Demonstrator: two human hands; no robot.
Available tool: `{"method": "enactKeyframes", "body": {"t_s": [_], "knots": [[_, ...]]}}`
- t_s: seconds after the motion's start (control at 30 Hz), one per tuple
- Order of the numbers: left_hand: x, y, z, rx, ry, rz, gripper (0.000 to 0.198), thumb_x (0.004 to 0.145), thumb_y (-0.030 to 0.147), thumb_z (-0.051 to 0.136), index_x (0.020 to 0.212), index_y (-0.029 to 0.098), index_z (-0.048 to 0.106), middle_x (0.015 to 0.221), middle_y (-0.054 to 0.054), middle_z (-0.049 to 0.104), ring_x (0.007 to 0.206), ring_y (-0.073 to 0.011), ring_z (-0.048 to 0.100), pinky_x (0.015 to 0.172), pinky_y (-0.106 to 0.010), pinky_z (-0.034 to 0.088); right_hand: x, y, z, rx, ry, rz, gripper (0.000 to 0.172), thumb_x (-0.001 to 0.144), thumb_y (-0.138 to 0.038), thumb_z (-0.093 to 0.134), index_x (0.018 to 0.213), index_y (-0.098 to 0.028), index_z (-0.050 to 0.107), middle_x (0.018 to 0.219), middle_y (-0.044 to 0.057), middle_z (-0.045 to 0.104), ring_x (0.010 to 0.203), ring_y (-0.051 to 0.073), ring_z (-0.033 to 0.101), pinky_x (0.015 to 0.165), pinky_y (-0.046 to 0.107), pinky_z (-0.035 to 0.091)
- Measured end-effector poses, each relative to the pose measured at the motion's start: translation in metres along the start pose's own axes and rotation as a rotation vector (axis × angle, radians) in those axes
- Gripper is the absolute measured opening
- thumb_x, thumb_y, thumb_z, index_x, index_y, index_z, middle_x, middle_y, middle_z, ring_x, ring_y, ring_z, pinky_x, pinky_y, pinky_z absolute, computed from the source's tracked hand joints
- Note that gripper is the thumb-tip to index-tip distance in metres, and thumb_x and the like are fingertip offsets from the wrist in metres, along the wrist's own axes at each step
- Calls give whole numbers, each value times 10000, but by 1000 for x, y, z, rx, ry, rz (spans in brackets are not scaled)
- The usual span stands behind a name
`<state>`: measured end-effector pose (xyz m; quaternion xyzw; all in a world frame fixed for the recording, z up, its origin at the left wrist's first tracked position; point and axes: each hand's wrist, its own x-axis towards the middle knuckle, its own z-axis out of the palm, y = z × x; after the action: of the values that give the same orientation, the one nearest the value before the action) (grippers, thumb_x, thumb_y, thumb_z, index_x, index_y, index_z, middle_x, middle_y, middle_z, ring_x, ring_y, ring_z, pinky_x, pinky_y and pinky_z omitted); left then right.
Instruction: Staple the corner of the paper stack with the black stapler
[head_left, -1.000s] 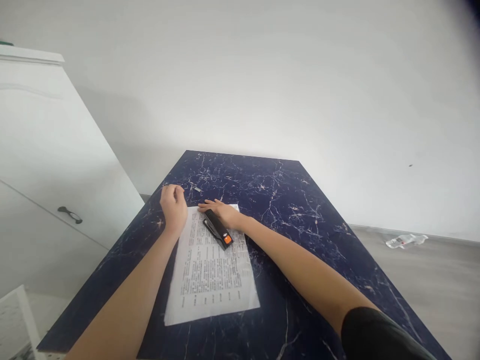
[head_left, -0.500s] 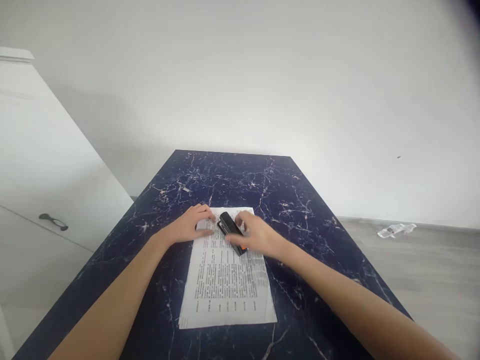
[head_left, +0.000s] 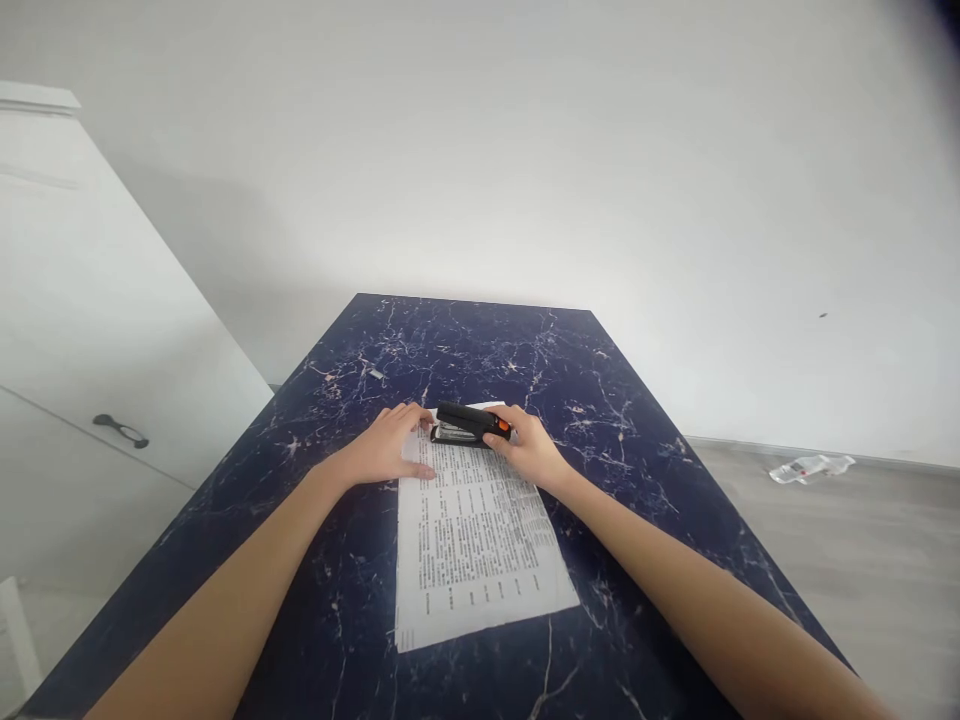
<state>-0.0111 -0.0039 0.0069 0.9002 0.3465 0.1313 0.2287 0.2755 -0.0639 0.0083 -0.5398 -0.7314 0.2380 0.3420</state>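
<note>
Turned crosswise since earlier and gripped by the right hand (head_left: 527,447), the black stapler (head_left: 466,422) is over the far end of the printed sheets (head_left: 480,535); the left hand (head_left: 382,445), spread, touches their left edge on a blue marbled tabletop (head_left: 480,345).

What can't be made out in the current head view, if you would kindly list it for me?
All in the head view:
- Print on the paper: too small and blurred to read.
- The paper's far left corner: hidden by the left hand's grip.
- Part of the stapler's orange-marked end: hidden by the right hand's grip.
- White cabinet: cut off by the left edge.
- Clear plastic item's red mark: too small.
</note>
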Motion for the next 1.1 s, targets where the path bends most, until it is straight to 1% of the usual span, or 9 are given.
{"method": "enactKeyframes", "body": {"t_s": [0.13,0.23,0.33,0.4,0.53,0.73,0.9,1.03,1.1], "knots": [[0,-1,0,-4,-8,18,713,755,686,725,1306,264,563,1230,-99,598,1126,-335,545,970,-468,399,2,12,3,87,-96,-101,311,875,-219,639,1183,-234,685,1053,71,694,998,253,633,908,419,480],[0,0,-1,-2,-23,25,639,810,679,675,1294,272,582,1248,-95,587,1153,-332,532,1020,-492,371,3,18,1,252,-148,-110,388,882,-238,622,1268,-257,656,1191,67,697,1110,266,628,1003,445,455],[1,0,-1,5,-41,19,598,831,674,653,1269,270,598,1246,-92,577,1146,-325,523,1020,-491,374,6,23,0,530,-183,-52,426,895,-233,534,1301,-272,660,1307,47,680,1215,266,605,1065,443,435],[1,-1,-1,4,-36,29,581,838,665,648,1265,273,606,1236,-89,578,1134,-319,523,1016,-484,378,7,25,1,661,-180,15,418,889,-224,485,1237,-275,711,1291,31,694,1215,259,609,1073,435,434],[2,0,-1,-9,-30,37,557,842,646,653,1256,275,614,1227,-81,581,1120,-309,527,1007,-468,375,8,23,3,746,-156,112,380,850,-223,509,1119,-274,773,1233,18,723,1192,259,618,1086,431,421],[3,2,-2,-4,-53,12,554,846,648,653,1251,272,615,1229,-82,571,1131,-312,519,1006,-467,362,11,15,3,897,-170,198,393,792,-188,526,1095,-253,767,1175,46,748,1130,261,653,1051,443,448],[4,3,-3,-11,-40,17,561,824,657,672,1221,262,635,1196,-82,574,1101,-312,525,980,-454,378,14,16,3,863,-184,126,406,804,-172,512,1128,-247,745,1186,49,737,1115,250,654,1021,428,464],[3,1,-2,-4,-43,32,507,848,645,657,1180,262,638,1178,-83,585,1103,-315,530,968,-456,388,10,11,3,601,-128,17,350,896,-206,468,1105,-245,747,1195,44,720,1085,237,644,983,411,473],[3,0,-2,-13,-41,40,486,852,639,659,1160,263,648,1165,-82,597,1098,-313,538,971,-469,396,8,7,6,417,-105,-31,279,916,-270,550,1130,-242,727,1156,48,724,1056,238,651,957,405,485]]}}
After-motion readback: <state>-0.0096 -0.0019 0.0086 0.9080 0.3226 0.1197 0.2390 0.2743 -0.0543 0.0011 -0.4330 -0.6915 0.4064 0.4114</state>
